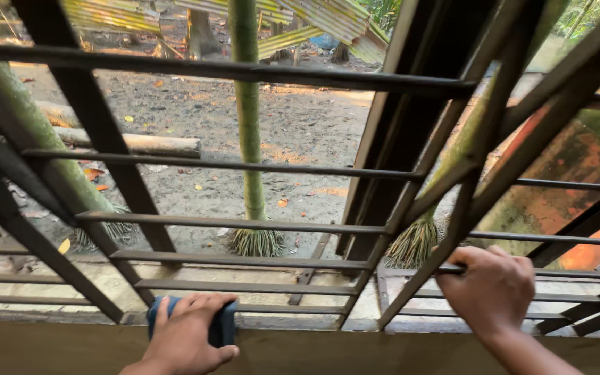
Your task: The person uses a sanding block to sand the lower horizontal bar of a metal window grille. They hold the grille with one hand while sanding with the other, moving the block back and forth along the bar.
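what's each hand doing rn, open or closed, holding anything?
Left hand: closed on a blue cloth, pressed at the window sill.
Right hand: closed around a window grille bar.

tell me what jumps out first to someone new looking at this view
The dark metal window grille fills nearly the whole view, its horizontal bars crossing in front of a bare dirt yard with a slim green palm trunk at centre. At the bottom, the left hand presses a blue cloth against the sill, while the right hand grips a lower bar of the grille.
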